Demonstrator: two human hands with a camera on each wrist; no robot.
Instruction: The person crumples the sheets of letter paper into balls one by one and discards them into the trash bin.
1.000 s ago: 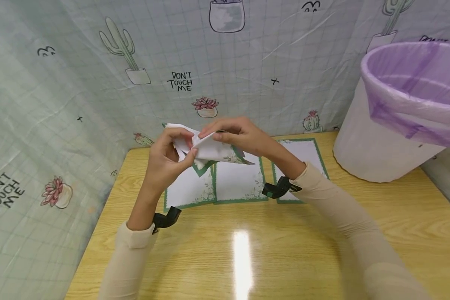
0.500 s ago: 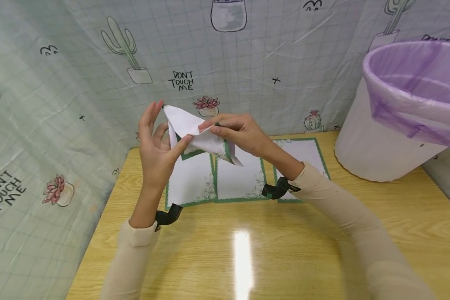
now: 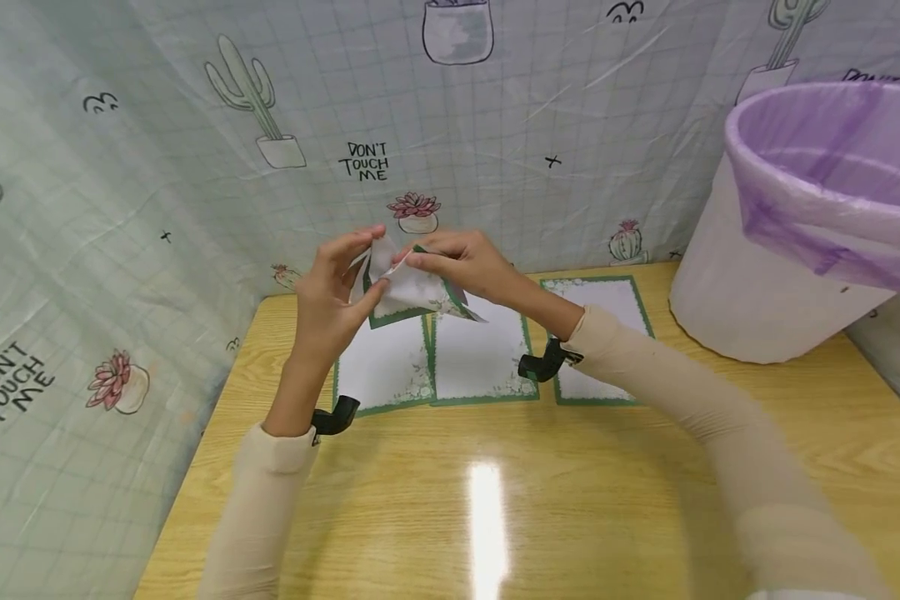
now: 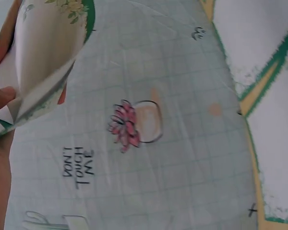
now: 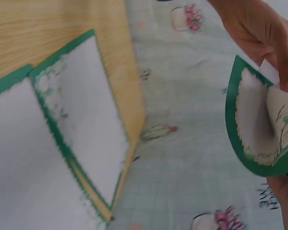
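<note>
In the head view, a white sheet of paper with a green floral border [image 3: 412,292] is held up above the table, bent and folded over itself. My left hand [image 3: 333,287] holds its left side, thumb at the fold and fingertips at the top corner. My right hand [image 3: 468,262] pinches its upper edge between thumb and fingers. The left wrist view shows the curled paper [image 4: 48,48] close up. A rounded bend of the green-edged paper [image 5: 249,120] appears in the right wrist view. Part of the sheet is hidden behind the fingers.
Matching bordered sheets lie flat on the wooden table [image 3: 390,500]: a left sheet [image 3: 382,367], a middle sheet [image 3: 480,358] and a right sheet [image 3: 600,300]. A white bin [image 3: 750,283] with a purple liner [image 3: 787,225] stands at right. A cactus-print curtain [image 3: 495,142] hangs behind.
My left fingers spread up and left with the paper's corner, then came back in to the right, bringing that corner over. My right hand keeps its pinch and has shifted slightly left.
</note>
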